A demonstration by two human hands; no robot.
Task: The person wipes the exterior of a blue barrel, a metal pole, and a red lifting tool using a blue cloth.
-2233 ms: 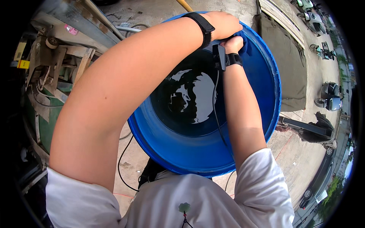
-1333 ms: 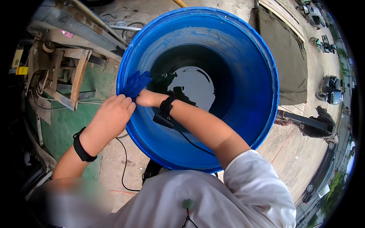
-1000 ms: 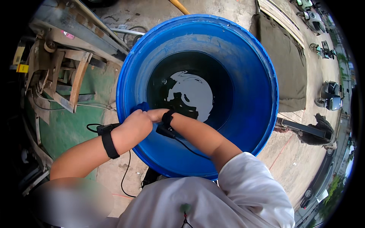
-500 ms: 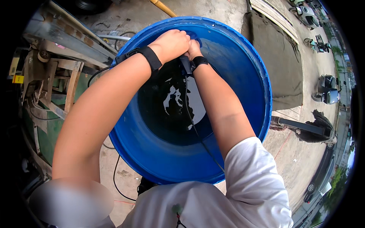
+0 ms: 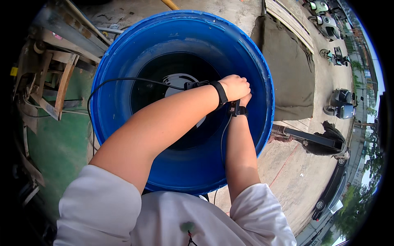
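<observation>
A large blue plastic barrel (image 5: 119, 65) stands open in front of me, with dark, reflective liquid (image 5: 160, 65) at its bottom. Both my hands are together inside its mouth, close to the right wall. My left hand (image 5: 234, 87) has curled fingers and lies over and just beyond my right hand (image 5: 246, 99). Only a little of the right hand shows, and it looks closed. Whatever they grip, if anything, is hidden. Black straps with small devices circle both wrists. A black cable (image 5: 135, 78) runs from the left wrist over the barrel's left rim; another hangs from the right wrist.
Wooden frames (image 5: 67, 86) and a metal beam stand at the left over a green surface (image 5: 53, 151). Right of the barrel lie a dark cover (image 5: 287, 74) and planks (image 5: 289, 24). A grey post (image 5: 312, 137) juts out there. Scooters (image 5: 342, 104) and a dark car (image 5: 332, 188) stand farther right.
Both hands have moved together from the barrel's far wall round to its right wall. My left forearm now crosses over the barrel's mouth, and the view has shifted slightly.
</observation>
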